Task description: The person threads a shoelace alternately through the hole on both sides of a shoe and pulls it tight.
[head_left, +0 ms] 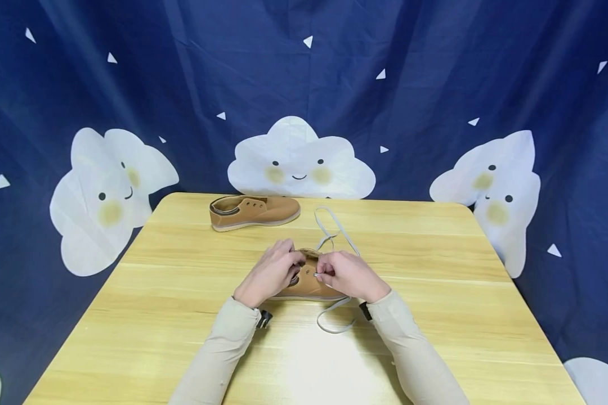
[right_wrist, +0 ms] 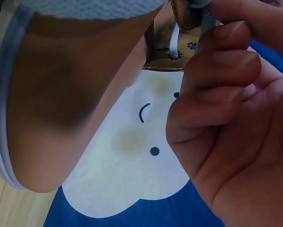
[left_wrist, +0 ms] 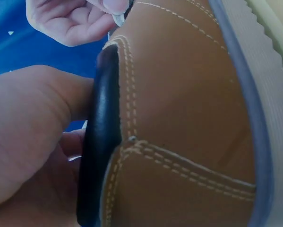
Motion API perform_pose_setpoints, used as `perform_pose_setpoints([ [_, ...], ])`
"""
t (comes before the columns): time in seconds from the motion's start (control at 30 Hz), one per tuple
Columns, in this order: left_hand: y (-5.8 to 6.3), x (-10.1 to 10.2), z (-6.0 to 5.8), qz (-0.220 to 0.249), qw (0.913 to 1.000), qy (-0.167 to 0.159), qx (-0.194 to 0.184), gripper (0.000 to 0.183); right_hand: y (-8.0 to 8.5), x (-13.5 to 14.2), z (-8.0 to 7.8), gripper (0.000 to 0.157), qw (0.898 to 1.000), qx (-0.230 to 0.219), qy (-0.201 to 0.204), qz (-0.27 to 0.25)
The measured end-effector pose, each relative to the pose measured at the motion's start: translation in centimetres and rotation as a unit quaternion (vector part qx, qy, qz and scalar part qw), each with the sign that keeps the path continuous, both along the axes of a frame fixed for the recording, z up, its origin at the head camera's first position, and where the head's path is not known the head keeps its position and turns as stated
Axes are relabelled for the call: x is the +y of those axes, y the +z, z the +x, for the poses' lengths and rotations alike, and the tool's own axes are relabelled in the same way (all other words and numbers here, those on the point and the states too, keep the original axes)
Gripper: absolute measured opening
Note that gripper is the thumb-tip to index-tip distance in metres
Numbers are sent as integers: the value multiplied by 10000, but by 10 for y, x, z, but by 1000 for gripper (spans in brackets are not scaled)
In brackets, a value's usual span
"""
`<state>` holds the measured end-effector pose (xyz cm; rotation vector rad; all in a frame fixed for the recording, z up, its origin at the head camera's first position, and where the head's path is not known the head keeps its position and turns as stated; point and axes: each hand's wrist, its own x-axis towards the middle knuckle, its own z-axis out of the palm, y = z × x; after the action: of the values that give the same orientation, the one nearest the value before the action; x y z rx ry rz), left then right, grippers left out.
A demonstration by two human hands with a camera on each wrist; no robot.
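A brown lace-up shoe (head_left: 309,289) sits on the table in front of me, toe to the right. My left hand (head_left: 271,270) grips it at the opening, its thumb passing behind the dark padded collar (left_wrist: 106,127) in the left wrist view. Beside the eyelets, my right hand (head_left: 351,273) pinches the pale tip of a light grey shoelace (left_wrist: 118,20) between thumb and forefinger. The other right fingers are curled, as the right wrist view shows. A lace strand (right_wrist: 174,42) crosses the tan tongue (right_wrist: 167,62). One lace loop (head_left: 329,330) lies before the shoe.
A matching brown shoe (head_left: 278,212), without a lace in its eyelets, stands at the back left of the wooden table (head_left: 436,253). More lace (head_left: 349,239) trails behind the near shoe. A blue curtain (head_left: 410,101) with clouds hangs around the table's back and sides.
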<state>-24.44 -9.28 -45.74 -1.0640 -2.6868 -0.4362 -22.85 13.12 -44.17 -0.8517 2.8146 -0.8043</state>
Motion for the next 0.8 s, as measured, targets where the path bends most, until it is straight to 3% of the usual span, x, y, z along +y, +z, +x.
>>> perform_pose_setpoints([
  [0.17,-1,0,-2,-110,9996,184,178,8,3,9,-4,3,9991,-196,122,-360],
  [0.33,-1,-2,-5,32,9993,141,352,10,8,32,-9,32,9974,-231,-226,-651],
  [0.43,2,-5,-7,244,9991,22,337,12,5,44,-10,60,9978,-506,-339,-250],
  [0.53,4,-7,-10,470,9987,-49,166,11,-2,50,-13,84,9949,-926,-193,336],
  [0.63,5,-10,-11,617,9981,-33,-8,11,-8,50,-16,91,9909,-1188,-86,619],
  [0.8,4,-14,-13,862,9962,98,-58,16,-11,49,-17,88,9916,-1157,-33,581],
])
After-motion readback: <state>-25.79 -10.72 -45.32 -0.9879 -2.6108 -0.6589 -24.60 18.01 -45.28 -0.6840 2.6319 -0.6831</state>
